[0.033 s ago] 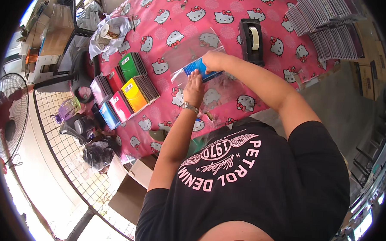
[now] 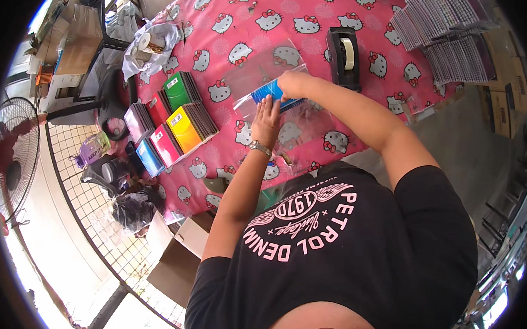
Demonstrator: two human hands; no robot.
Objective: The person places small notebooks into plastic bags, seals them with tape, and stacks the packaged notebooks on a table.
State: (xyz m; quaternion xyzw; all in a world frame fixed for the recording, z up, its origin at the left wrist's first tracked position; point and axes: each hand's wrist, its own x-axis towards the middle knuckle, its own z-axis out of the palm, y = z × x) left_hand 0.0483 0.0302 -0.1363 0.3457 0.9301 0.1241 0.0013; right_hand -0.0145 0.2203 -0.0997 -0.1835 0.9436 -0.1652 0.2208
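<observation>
A small stack of blue spiral notebooks lies on the pink table cover, with clear plastic bag film around or beneath it. From the right, my right hand grips the stack, its fingers bent and partly hidden. My left hand, wearing a watch, rests its outstretched fingertips against the near left side of the notebooks. Left of the hands stand several stacks of spiral notebooks, among them green, yellow and pink ones.
A black tape dispenser stands right of the hands. Tall piles of spiral notebooks fill the far right corner. At the left are a white plastic bag with rolls, a purple bottle and a fan. An open carton sits below the table edge.
</observation>
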